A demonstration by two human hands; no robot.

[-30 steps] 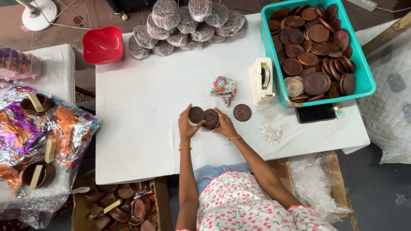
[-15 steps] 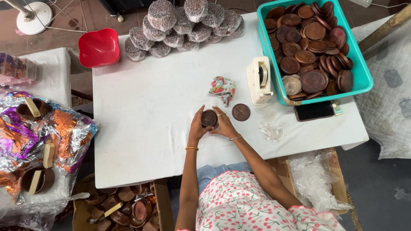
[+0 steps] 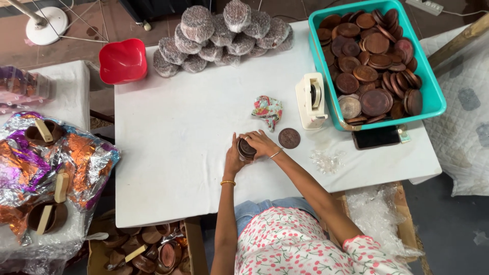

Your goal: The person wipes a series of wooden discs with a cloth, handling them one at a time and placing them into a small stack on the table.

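Both my hands are closed around a small stack of round brown wooden discs [image 3: 247,148] on the white table [image 3: 178,127]. My left hand [image 3: 233,159] cups the stack from the left, and my right hand [image 3: 262,142] covers it from the right and above. One loose brown disc [image 3: 289,138] lies flat on the table just right of my right hand. A crumpled floral cloth [image 3: 268,110] sits a little beyond my hands.
A teal tub [image 3: 430,91] full of brown discs stands at the right, with a cream tape dispenser [image 3: 311,100] beside it and a dark phone [image 3: 376,137] below. Wrapped bundles [image 3: 219,33] pile at the far edge; a red bowl [image 3: 122,60] lies far left. Clear plastic scraps [image 3: 327,162] lie nearby.
A second ago my hands held two discs side by side; they have since brought them together into one stack held between both hands.
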